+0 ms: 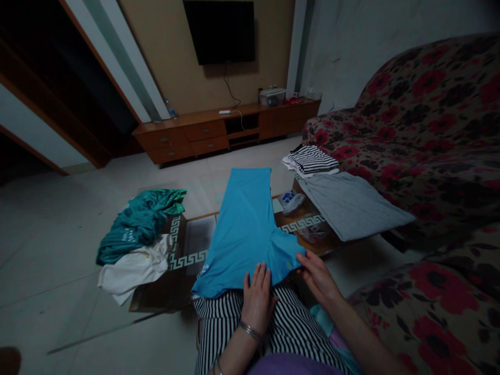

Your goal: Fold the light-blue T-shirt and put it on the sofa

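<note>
A bright blue garment (244,224) lies spread lengthwise on the low coffee table (183,255), its near end hanging toward my lap. My left hand (257,297) rests flat with fingers together on the garment's near edge, over my striped trousers (226,325). My right hand (317,274) pinches the garment's near right corner between thumb and fingers. A bracelet sits on my left wrist.
A heap of teal and white clothes (136,234) lies on the table's left end. A folded grey garment (351,205) and a folded striped one (310,159) lie on the right. A floral sofa (422,135) flanks the right. A wooden TV cabinet (226,130) stands at the far wall.
</note>
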